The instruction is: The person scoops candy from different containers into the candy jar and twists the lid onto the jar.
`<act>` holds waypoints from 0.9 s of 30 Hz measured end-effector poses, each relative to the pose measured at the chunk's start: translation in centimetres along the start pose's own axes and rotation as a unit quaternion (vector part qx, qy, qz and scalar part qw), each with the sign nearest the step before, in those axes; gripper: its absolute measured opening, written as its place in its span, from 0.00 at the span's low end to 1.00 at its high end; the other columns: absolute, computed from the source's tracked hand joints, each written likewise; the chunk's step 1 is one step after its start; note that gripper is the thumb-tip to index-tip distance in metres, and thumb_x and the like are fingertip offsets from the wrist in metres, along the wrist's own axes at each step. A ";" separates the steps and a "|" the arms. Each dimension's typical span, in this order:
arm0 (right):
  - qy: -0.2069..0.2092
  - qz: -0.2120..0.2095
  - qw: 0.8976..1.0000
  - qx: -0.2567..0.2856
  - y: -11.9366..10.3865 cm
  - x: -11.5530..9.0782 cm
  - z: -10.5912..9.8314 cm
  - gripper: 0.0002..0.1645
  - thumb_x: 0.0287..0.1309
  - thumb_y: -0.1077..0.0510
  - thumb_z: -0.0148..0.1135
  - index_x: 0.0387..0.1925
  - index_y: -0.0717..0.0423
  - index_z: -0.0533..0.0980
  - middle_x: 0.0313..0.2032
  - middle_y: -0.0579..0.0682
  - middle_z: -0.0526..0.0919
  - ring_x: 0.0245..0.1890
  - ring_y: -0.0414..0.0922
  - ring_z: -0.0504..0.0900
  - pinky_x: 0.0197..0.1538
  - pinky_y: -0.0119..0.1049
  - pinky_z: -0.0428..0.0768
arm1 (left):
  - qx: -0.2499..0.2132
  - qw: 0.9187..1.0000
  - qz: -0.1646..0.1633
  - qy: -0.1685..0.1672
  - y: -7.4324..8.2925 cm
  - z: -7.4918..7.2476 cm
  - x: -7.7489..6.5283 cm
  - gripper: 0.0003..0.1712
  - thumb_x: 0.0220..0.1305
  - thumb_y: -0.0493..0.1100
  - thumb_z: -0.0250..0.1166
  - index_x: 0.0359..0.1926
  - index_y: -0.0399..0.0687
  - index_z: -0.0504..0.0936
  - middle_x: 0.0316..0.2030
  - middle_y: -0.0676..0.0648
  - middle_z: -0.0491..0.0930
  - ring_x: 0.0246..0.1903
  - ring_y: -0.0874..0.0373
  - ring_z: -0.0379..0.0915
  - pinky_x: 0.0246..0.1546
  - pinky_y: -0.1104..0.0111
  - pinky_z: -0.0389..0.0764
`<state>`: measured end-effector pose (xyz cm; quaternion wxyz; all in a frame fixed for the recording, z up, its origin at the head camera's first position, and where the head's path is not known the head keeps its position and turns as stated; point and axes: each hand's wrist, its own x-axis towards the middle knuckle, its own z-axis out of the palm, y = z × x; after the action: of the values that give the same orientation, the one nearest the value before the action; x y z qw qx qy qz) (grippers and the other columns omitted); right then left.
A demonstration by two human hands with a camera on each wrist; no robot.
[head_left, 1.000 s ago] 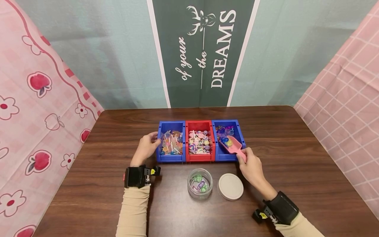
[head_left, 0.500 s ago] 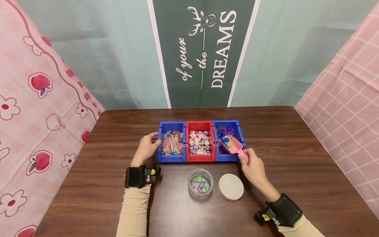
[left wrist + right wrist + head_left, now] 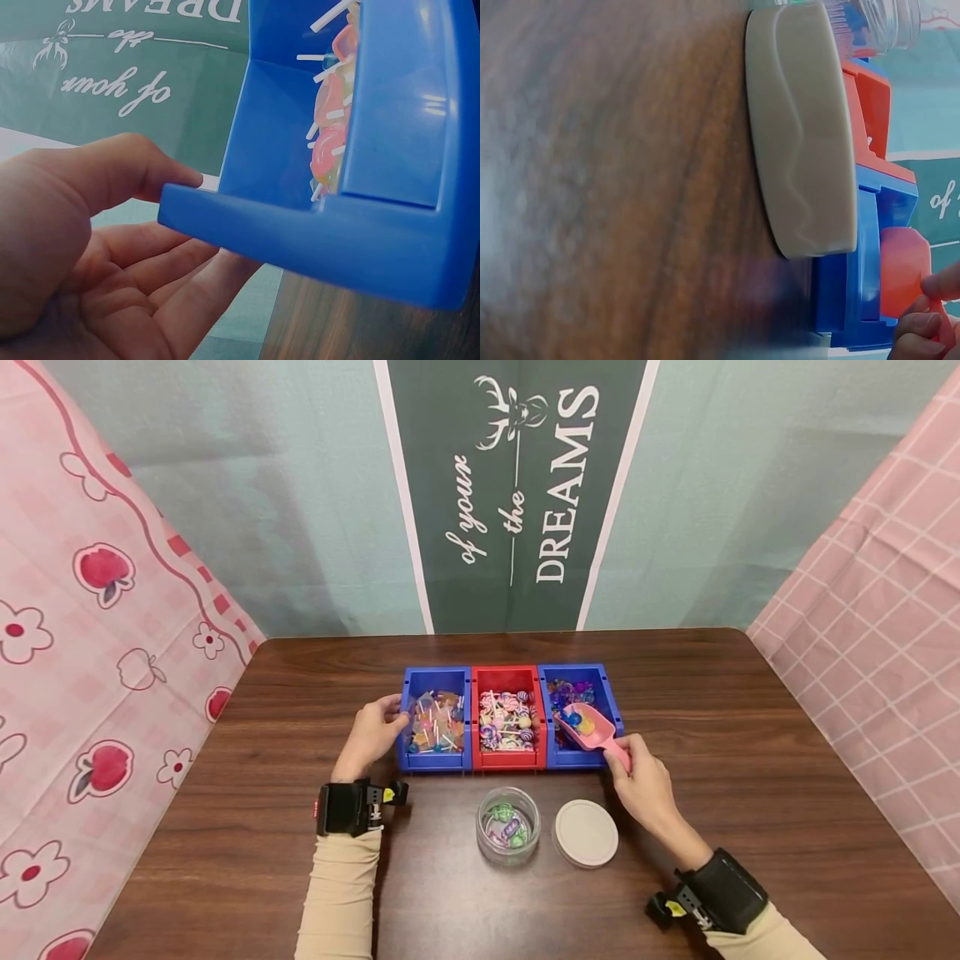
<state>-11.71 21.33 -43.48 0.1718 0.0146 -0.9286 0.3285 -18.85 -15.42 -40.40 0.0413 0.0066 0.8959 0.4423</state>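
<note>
My left hand (image 3: 369, 737) grips the side wall of the left blue bin (image 3: 435, 762), which holds several lollipop-like pieces. In the left wrist view, the thumb lies over the rim of that blue bin (image 3: 300, 244) and the fingers are outside. My right hand (image 3: 643, 785) holds a pink scoop (image 3: 602, 735) by its handle. Its bowl is over the right blue bin (image 3: 573, 761), carrying blue and yellow wrapped candies (image 3: 577, 722). More shiny wrapped candies (image 3: 572, 692) lie behind it. The pink scoop (image 3: 904, 270) also appears in the right wrist view, pinched by thumb and fingers.
Between the blue bins stands a red bin (image 3: 510, 762) with swirled lollipops. In front of it is a clear glass jar (image 3: 507, 855) with several green and purple wrapped candies. A whitish round lid (image 3: 586, 833) lies right of the jar on the wooden table (image 3: 247, 827).
The scoop with its candies and my right hand have shifted slightly right and toward me, still over the right bin. My left hand keeps its grip on the left bin.
</note>
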 end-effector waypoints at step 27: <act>-0.019 -0.030 0.999 0.005 -1.6 -0.9 -2.8 0.09 0.55 0.64 0.61 0.38 0.63 0.73 0.17 0.49 0.67 0.18 0.42 0.63 0.22 0.35 0.60 | -0.001 1.000 0.001 0.003 0.1 0.1 0.1 0.26 0.64 0.36 0.54 0.62 0.27 0.66 0.52 0.28 0.76 0.50 0.41 0.74 0.53 0.49 0.77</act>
<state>-9.79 21.74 -40.74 0.1641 0.0490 -0.9291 0.3279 -18.91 -15.35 -40.39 0.0383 0.0062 0.8956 0.4431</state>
